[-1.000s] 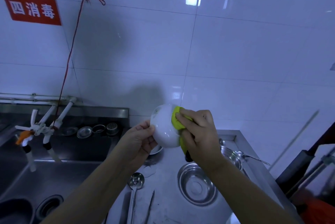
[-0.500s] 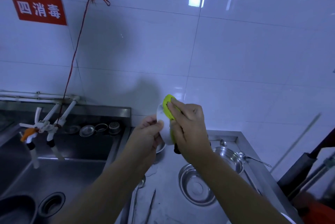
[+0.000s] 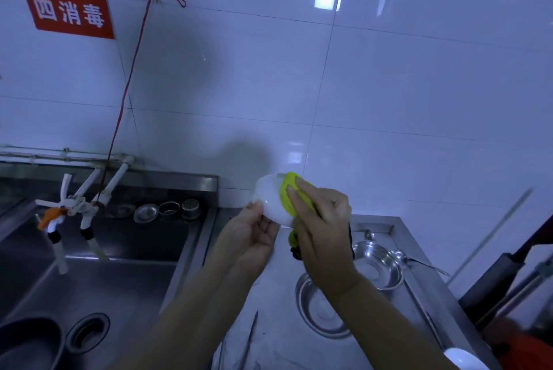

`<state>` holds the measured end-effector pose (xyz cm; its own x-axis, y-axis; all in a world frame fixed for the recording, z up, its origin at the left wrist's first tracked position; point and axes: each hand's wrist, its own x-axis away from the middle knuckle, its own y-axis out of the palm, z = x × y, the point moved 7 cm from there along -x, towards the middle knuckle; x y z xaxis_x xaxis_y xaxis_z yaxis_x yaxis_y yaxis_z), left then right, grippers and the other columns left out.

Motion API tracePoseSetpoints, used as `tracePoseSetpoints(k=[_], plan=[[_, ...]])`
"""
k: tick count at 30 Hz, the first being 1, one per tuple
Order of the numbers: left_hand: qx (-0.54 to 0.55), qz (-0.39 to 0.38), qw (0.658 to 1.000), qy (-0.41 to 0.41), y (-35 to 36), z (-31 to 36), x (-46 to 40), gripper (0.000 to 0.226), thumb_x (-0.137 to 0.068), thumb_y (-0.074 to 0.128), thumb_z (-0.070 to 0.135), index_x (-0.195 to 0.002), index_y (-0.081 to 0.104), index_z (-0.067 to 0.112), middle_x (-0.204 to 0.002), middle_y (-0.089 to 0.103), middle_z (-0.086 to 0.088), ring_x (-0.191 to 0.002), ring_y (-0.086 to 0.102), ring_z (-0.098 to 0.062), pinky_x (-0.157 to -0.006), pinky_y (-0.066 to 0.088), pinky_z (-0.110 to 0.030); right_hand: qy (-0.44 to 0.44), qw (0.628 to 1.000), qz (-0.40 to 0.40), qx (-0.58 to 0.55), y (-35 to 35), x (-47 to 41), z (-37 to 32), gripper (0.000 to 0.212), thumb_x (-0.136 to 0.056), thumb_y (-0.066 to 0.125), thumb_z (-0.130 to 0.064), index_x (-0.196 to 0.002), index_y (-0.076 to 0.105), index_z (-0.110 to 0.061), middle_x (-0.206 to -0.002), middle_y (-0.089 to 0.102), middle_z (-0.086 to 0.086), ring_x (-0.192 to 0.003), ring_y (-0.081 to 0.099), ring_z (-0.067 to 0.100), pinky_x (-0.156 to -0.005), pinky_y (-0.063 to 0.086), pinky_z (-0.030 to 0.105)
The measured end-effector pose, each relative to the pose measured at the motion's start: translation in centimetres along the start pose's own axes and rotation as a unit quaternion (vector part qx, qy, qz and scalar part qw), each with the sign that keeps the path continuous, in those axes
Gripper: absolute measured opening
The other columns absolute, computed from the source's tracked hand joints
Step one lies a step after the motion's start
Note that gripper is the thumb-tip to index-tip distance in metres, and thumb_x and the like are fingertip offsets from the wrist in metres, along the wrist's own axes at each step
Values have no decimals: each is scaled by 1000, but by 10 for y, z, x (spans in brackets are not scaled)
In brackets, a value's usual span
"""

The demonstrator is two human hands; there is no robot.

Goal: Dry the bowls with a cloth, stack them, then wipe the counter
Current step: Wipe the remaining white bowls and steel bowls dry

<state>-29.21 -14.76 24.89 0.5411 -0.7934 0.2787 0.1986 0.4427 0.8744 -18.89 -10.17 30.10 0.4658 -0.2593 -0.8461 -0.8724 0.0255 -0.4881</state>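
Observation:
I hold a small white bowl (image 3: 270, 199) up in front of the tiled wall, its outside facing me. My left hand (image 3: 250, 235) grips its lower left rim. My right hand (image 3: 323, 220) presses a yellow-green cloth (image 3: 291, 193) against the bowl's right side; the cloth's lower end hangs below my palm. On the steel counter (image 3: 275, 324) below lie two metal bowls, one near (image 3: 320, 312) and one farther right (image 3: 380, 268). Another white bowl (image 3: 465, 359) peeks in at the bottom right edge.
A steel sink (image 3: 98, 286) with a drain and taps (image 3: 74, 208) fills the left. Strainer parts (image 3: 167, 209) sit on its back ledge. Tongs (image 3: 250, 336) and a ladle (image 3: 419, 262) lie on the counter. Dark handles (image 3: 508, 274) lean at the right.
The bowl has turned so more of its white outside faces me again, and my right hand with the cloth has shifted slightly right across it. The view has also drifted.

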Motion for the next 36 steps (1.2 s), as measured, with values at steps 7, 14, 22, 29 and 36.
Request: tracePoseSetpoints(k=[7,14,22,29,36], plan=[[18,-3,999,-36,-4,-5,2,21,-97,41,6,-99,58,-7,-75,71,-18,-62,70,-20,-55,58,-27,-111,993,-24,39,12,22,-8,34,-99,46,-10,-131,56,-18,-140,49,-2,-115,49,28,-84,45,49],[34,-14,999,-40,-10,-1,6,17,-94,46,6,-96,61,-2,-90,72,-15,-93,66,-20,-91,52,-37,106,990,33,-88,-1,25,26,44,-97,34,-5,-139,46,-16,-145,40,1,-121,37,17,-106,27,18],[-206,-136,969,23,-14,18,9,23,-92,39,3,-96,62,6,-84,73,-5,-72,69,-11,-65,55,-25,274,924,-35,-266,5,-3,45,53,-93,36,14,-128,57,-20,-131,56,-7,-124,45,4,-107,34,20],[-375,-163,908,89,-25,46,11,17,-83,57,4,-94,69,9,-94,68,-20,-80,56,-27,-73,43,-36,129,976,-56,-167,14,-24,6,50,-87,38,6,-127,61,-14,-130,54,-8,-120,45,24,-105,37,26],[-485,-180,844,144,-37,61,9,28,-92,45,-5,-97,68,10,-98,68,-19,-91,62,-40,-80,52,-45,-56,991,-118,37,51,-28,-39,51,-71,65,4,-109,68,-29,-129,50,-28,-95,53,33,-77,48,47]])
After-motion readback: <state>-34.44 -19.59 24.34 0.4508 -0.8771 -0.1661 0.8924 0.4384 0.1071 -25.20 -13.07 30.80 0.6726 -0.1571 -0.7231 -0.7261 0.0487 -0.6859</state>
